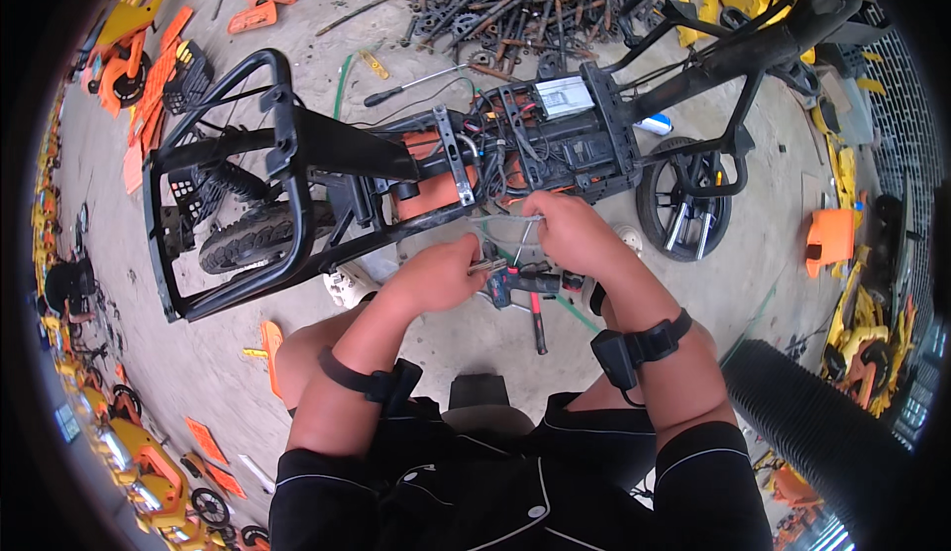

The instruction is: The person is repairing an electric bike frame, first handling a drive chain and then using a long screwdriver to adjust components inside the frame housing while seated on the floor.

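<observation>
The left hand (446, 272) has its fingers bent closed around a small metal piece (486, 267). I can't tell what that piece is. The right hand (563, 232) has its grip pinched tight on a thin silver rod (522, 242) that points down. A thin pale green cord (505, 218) runs across between the two hands.

Both hands are just in front of a big black scooter frame (347, 150) that lies on the gray floor (436, 353). The metal piece and the rod are between the frame and the person's lap. Under the hands is a power drill (513, 284), blue and black, with a red and black handle (538, 323) beside it.

On the frame there is a silver box (563, 97) and lots of wires (515, 125). An orange panel (426, 194) shows below its bars. A loose wheel (684, 199) lies to the right. Past the frame are a long screwdriver (381, 98) and a big heap of rusty metal parts (525, 6).
</observation>
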Demonstrator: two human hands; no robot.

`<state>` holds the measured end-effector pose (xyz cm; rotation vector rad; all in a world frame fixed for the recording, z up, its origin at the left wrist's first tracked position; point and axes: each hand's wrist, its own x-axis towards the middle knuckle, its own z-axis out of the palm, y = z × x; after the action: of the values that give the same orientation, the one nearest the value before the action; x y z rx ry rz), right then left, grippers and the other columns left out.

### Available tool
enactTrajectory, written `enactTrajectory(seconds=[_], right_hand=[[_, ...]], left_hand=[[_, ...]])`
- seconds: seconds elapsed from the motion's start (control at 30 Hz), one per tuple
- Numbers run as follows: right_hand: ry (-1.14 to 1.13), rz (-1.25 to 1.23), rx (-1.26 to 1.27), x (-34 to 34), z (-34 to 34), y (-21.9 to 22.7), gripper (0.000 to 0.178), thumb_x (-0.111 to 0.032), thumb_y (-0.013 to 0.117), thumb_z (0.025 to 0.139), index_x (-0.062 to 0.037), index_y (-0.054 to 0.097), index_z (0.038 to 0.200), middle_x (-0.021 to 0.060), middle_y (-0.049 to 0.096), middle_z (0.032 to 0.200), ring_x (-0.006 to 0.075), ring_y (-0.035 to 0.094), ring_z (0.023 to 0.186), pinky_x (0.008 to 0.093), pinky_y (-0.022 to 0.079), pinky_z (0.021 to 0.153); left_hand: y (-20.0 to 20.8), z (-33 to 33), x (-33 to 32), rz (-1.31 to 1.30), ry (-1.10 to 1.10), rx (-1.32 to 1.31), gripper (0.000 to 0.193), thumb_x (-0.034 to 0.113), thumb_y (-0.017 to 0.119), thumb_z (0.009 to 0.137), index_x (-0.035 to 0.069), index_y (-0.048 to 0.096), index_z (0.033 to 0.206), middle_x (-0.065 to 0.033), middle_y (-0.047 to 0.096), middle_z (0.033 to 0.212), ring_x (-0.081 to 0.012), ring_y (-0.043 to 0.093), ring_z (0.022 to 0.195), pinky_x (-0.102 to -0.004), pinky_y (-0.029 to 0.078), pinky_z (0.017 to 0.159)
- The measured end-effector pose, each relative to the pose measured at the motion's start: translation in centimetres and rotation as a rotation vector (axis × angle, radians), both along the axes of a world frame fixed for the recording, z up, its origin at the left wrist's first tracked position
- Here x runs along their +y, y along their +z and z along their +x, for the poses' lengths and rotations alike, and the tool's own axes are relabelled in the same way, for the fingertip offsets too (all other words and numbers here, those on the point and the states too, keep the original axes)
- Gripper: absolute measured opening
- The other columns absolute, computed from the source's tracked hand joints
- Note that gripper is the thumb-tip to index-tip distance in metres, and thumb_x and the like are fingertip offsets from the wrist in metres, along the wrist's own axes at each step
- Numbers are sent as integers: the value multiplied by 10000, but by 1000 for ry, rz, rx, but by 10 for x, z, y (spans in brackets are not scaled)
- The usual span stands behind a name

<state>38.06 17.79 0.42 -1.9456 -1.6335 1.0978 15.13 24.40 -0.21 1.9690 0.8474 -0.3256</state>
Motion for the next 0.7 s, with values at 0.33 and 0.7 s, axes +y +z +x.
enactTrajectory(seconds=[0.33,0.7], right_hand=[[-37,15,-90,17,24,9,211,-11,557,840,-6,617,1042,233,657,1001,426,617,964,474,493,829],[-66,-32,-69,37,23,16,243,-23,558,840,-19,639,1069,224,671,1030,409,630,982,455,498,853]], left_hand=[[-21,51,-15,-168,-217,47,355,299,662,864,-18,568,993,-215,674,940,-377,656,916,-456,515,787],[-28,57,-18,-368,-103,-171,396,200,649,897,29,562,1244,-123,706,1018,-248,680,900,-353,522,776]])
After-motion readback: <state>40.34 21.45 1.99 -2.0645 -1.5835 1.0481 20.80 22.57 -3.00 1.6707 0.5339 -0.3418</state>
